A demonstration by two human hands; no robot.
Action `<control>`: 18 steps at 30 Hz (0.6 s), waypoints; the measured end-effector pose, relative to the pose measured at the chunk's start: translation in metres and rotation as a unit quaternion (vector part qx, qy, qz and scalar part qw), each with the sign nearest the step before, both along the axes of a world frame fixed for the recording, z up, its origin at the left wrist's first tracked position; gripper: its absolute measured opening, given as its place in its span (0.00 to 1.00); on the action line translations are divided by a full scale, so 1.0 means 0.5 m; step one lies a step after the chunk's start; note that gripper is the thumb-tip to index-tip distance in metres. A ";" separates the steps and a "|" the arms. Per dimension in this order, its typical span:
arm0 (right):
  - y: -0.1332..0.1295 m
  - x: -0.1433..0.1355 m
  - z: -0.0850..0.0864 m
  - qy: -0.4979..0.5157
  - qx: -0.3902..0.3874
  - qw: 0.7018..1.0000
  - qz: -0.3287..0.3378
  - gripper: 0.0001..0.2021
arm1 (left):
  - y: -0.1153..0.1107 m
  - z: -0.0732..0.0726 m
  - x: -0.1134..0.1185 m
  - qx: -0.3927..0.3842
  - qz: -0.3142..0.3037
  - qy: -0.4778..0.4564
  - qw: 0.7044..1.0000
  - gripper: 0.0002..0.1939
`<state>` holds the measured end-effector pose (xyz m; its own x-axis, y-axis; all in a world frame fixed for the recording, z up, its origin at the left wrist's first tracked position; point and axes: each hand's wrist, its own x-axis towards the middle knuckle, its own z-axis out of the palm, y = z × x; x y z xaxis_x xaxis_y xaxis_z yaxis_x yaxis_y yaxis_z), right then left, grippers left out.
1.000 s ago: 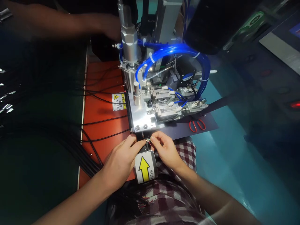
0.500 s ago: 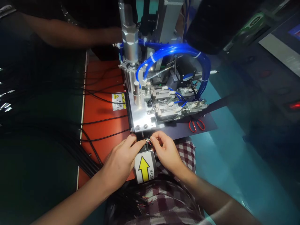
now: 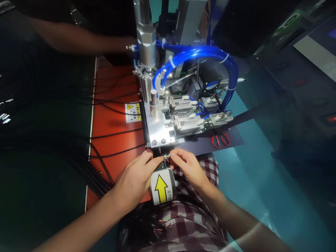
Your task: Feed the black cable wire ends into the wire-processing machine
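Note:
Several thin coloured wires (image 3: pixel 166 156) fan out from a cable end at the near edge of a metal machine (image 3: pixel 160 129). My left hand (image 3: pixel 136 180) pinches the cable end between thumb and fingers, its palm beside a cover with a yellow arrow label (image 3: pixel 162 187). From the other side my right hand (image 3: pixel 185 162) is closed, thumb against forefinger, at the tips of those wires. How many strands it grips is too small to tell. The cable behind my left fingers is hidden.
Black cables (image 3: pixel 86 175) run over the orange tabletop (image 3: pixel 115 122). More stripped cable ends (image 3: pixel 161 225) lie on my checked clothing. Red-handled scissors (image 3: pixel 220 140) lie right of the machine. Blue air hoses (image 3: pixel 199 52) arch above it. A co-worker's arm (image 3: pixel 78 38) reaches in at the far left.
My right hand has drawn slightly to the right, and the coloured wires show more between the two hands. My left hand stays in place.

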<state>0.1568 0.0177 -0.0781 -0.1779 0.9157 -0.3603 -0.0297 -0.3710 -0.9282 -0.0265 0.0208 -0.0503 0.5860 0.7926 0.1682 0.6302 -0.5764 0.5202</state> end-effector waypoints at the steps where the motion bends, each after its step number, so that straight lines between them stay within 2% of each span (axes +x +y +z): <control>1: 0.000 0.001 0.001 -0.004 0.004 1.000 -0.002 0.12 | 0.000 0.000 0.000 -0.003 0.000 0.000 1.000 0.16; 12: 0.001 -0.007 -0.010 -0.048 0.032 0.998 -0.034 0.08 | -0.001 -0.001 -0.001 -0.004 0.004 0.007 1.000 0.16; 18: -0.004 -0.016 -0.005 -0.059 0.010 0.997 -0.045 0.07 | -0.002 0.001 0.001 -0.007 0.006 0.031 0.999 0.18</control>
<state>0.1491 0.0155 -0.0808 -0.0515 0.9335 -0.3549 0.0478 -0.3526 -0.9345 -0.0258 0.0200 -0.0496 0.5855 0.8016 0.1211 0.6683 -0.5618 0.4876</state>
